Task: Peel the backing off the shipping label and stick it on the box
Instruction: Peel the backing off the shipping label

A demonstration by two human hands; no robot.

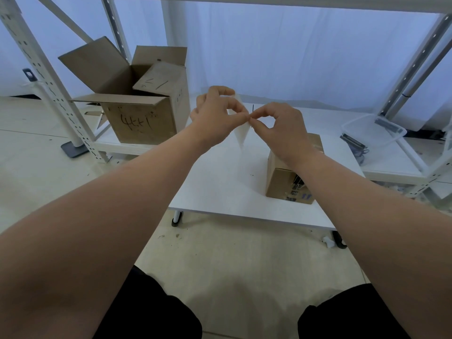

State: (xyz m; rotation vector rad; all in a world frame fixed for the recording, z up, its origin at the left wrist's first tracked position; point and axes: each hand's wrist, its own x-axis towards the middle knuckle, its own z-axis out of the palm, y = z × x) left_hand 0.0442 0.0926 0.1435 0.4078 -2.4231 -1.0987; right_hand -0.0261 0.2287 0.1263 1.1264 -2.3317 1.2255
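Both hands were up in front of me, over the low white table (220,187). My L hand (215,113) held the shipping label (241,133) in the air. Its fingers (226,90) were curled round the label's upper edge, w/ thumb and forefinger pinching lower down on the side facing my R hand (281,128). The R hand's thumb and forefinger were pinched on that same edge, tips touching the L hand's tips, and its other fingers (285,112) were loosely curled behind. The label was white and hung w/ one corner pointing down toward the table, clear of the tabletop. I couldn't tell whether the backing had come away at all; the edge was too small to read from here. The small cardboard box (278,182) sat on the table's right half, shut, w/ tape across the top and printed marks on its near face. It was partly hidden under my R wrist and forearm, and the label was above and to the left of it, not touching. Behind on the left, a white metal rack (49,77) carried a large open carton (137,118), flaps up, w/ black marker scrawl on the front and a smaller carton (159,81) tilted inside. On the right, a clear plastic bin (391,138) sat on the rack's low shelf w/ dark items beside it that I couldn't make out.
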